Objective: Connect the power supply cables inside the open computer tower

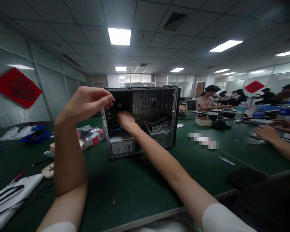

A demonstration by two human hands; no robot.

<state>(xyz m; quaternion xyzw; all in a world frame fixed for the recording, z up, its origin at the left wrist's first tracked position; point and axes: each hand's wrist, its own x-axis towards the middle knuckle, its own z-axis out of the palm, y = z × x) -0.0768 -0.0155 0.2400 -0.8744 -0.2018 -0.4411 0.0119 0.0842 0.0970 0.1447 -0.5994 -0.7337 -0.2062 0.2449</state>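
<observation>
An open desktop computer case (154, 137) stands upright on the table with its inside facing me. My right hand (126, 120) reaches into its left half, above the power supply (122, 148). The fingers of that hand are bent together, and their tips are lost among dark parts beside a blue cable (116, 129). Raised at the upper left edge of the case is my left hand (93, 100), with loosely bent fingers and nothing visible in it. Whether its fingertips touch the frame I cannot tell. Flat cables (151, 123) run near a metal drive (158, 128) inside.
Plastic-wrapped items (90, 135) lie left of the case on the green table (125, 193). A white keyboard-like board (16, 199) and a mouse (48, 170) are nearer left. At right are a small box (203, 121), a bottle (240, 112) and another person's hands (268, 131).
</observation>
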